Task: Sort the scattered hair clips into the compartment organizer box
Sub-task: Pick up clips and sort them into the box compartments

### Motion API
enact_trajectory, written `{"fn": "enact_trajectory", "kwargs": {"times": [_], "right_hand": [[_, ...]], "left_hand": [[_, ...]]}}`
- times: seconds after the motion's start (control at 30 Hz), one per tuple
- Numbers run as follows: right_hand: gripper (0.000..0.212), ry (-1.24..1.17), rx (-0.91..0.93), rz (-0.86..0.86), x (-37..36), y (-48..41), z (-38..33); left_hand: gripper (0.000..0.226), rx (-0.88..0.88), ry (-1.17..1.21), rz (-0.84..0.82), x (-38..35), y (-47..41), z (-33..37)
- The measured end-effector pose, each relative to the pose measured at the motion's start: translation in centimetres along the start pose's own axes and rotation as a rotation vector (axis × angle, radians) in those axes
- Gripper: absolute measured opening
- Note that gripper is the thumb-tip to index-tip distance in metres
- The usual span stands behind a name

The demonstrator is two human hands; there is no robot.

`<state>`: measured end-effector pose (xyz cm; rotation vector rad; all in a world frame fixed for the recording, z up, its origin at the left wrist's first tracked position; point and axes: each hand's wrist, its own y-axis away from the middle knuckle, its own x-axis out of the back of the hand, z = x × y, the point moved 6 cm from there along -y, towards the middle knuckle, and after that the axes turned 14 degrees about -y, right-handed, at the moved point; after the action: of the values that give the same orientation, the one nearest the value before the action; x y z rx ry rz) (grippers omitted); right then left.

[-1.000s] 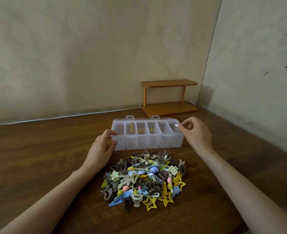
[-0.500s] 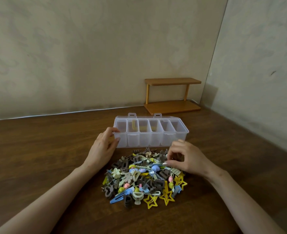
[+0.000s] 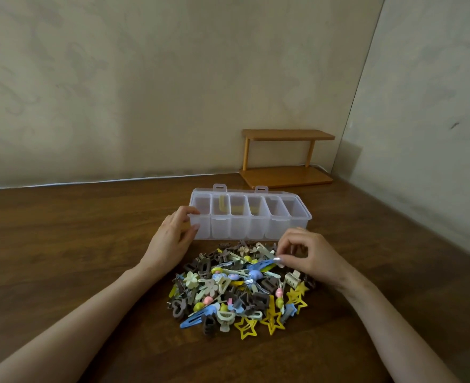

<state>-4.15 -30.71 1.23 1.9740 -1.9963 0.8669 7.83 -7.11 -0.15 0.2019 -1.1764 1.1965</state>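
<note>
A clear plastic organizer box [image 3: 300,217] with several compartments stands open on the brown table, its lid folded back. In front of it lies a heap of hair clips [image 3: 236,291]: brown, cream, blue and yellow ones, with yellow stars at the near right. My left hand [image 3: 173,239] rests against the box's left front corner, thumb on the rim. My right hand [image 3: 308,255] is at the heap's far right edge, its thumb and forefinger pinched on the tip of a blue snap clip [image 3: 260,265] that still lies on the heap.
A small two-tier wooden shelf [image 3: 286,158] stands behind the box in the corner where two walls meet. A thin white cable [image 3: 90,183] runs along the table's back edge. The table [image 3: 62,244] stretches bare to the left.
My right hand left the box's right end, came down to the heap and pinched the blue clip's tip. My left hand stayed at the box's left corner.
</note>
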Motion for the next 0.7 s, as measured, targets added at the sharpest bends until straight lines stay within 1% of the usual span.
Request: {"fn": "enact_trajectory", "kwargs": {"times": [0.13, 0.2, 0.23, 0.3, 0.37, 0.4, 0.43, 0.47, 0.53, 0.63, 0.7], "right_hand": [[0.005, -0.211, -0.052, 0.057, 0.5, 0.3, -0.1], [0.004, -0.276, -0.043, 0.094, 0.8, 0.3, -0.2], [0.005, -0.313, -0.040, 0.127, 1.0, 0.3, -0.2], [0.007, -0.354, -0.026, 0.240, 1.8, 0.4, -0.1], [0.008, -0.327, 0.001, 0.408, 3.0, 0.7, 0.2], [0.009, -0.295, 0.023, 0.497, 3.7, 0.8, 0.3], [0.009, -0.260, 0.045, 0.582, 4.3, 1.0, 0.4], [0.009, -0.230, 0.063, 0.653, 4.8, 1.2, 0.3], [0.009, -0.168, 0.090, 0.749, 5.4, 1.2, 0.1], [0.007, -0.010, 0.119, 0.819, 6.2, 0.5, -0.3], [0.006, 0.108, 0.127, 0.817, 6.6, -0.2, -0.4]], "left_hand": [[0.027, 0.001, -0.002, -0.018, -0.1, 0.0, 0.0], [0.030, -0.015, -0.026, 0.019, 0.0, 0.1, 0.0], [0.033, -0.035, -0.068, 0.071, 0.3, 0.1, 0.2], [0.036, -0.105, -0.197, 0.227, 1.5, 0.3, 1.1], [0.029, -0.201, -0.280, 0.357, 2.8, 0.5, 3.0], [0.022, -0.270, -0.295, 0.356, 3.0, 0.4, 4.0], [0.016, -0.347, -0.291, 0.297, 2.9, 0.3, 5.0], [0.012, -0.408, -0.273, 0.193, 2.4, 0.2, 5.8], [0.010, -0.472, -0.239, -0.028, 1.1, 0.3, 6.3], [0.016, -0.464, -0.264, -0.168, 0.1, 0.4, 5.9], [0.019, -0.426, -0.300, -0.251, -0.1, 0.2, 5.8]]}}
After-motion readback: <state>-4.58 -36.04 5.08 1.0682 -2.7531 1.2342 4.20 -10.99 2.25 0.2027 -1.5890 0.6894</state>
